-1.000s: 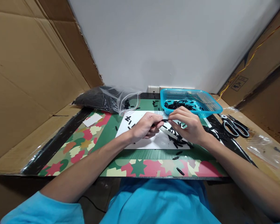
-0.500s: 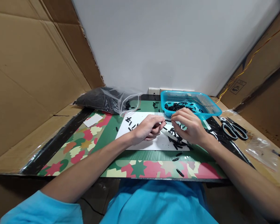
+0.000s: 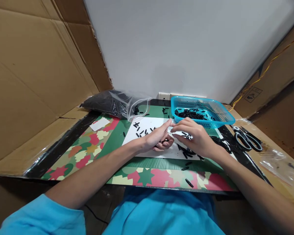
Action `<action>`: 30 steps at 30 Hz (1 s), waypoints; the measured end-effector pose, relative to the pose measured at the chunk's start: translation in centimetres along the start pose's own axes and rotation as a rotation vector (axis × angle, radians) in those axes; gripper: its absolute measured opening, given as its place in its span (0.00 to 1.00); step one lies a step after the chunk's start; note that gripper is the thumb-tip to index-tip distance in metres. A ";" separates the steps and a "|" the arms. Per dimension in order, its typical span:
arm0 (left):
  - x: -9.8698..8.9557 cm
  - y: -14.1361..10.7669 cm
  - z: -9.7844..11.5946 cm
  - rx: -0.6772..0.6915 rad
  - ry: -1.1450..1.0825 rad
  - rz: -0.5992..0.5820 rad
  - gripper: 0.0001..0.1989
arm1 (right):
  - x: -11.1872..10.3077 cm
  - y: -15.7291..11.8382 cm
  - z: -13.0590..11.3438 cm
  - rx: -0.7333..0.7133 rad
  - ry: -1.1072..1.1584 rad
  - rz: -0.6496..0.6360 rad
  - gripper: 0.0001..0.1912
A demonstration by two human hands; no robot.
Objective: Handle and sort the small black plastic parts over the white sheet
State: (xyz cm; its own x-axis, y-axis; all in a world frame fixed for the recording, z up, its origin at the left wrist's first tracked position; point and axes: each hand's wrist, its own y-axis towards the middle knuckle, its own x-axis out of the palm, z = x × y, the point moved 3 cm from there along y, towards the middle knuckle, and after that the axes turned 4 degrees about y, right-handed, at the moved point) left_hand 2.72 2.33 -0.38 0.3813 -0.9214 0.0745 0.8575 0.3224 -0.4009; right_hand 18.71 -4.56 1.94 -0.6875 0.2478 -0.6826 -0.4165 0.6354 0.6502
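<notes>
Over the white sheet (image 3: 129,140), my left hand (image 3: 156,138) is half curled, palm turned inward, with small black elongated pieces (image 3: 165,141) in its bent fingers. The left thumb points up and away from those fingers. My right hand (image 3: 192,134) is beside it, fingers curved and thumb and fingertips drawn close together at the left palm. Anything between the right fingertips is too small or hidden to make out. More loose black pieces (image 3: 185,151) lie on the sheet below and around both hands.
A blue perforated basket (image 3: 224,112) with many black pieces stands behind my right hand. A clear zip bag (image 3: 107,102) of dark contents lies back left. Scissors (image 3: 247,140) and a small plastic bag (image 3: 276,163) lie right. Cardboard walls (image 3: 39,55) flank the patterned mat (image 3: 88,148).
The slim black piece held between both hands' fingertips no longer shows there. My left hand has opened somewhat, showing black pieces in its fingers. The right hand has shifted slightly left and down.
</notes>
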 end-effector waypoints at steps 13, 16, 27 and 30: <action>0.3 0.7 -1.5 0.112 -0.034 0.171 0.31 | 2.7 -0.1 0.1 0.128 0.169 -0.194 0.08; -0.5 0.7 -0.7 0.210 0.037 0.267 0.26 | 2.1 -0.2 0.6 0.195 0.217 -0.096 0.08; -1.3 0.7 0.2 0.366 0.282 0.301 0.21 | 1.4 -0.6 2.5 0.381 0.165 0.013 0.08; -1.3 0.8 0.1 0.397 0.310 0.299 0.24 | 1.3 -0.5 2.4 0.358 0.146 0.035 0.09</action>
State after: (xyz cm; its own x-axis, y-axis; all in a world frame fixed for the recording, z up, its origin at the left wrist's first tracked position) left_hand 2.95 3.86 -0.73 0.5591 -0.7790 -0.2839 0.8147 0.5797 0.0141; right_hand 19.52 -2.82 -0.08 -0.7857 0.1840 -0.5905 -0.1749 0.8497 0.4974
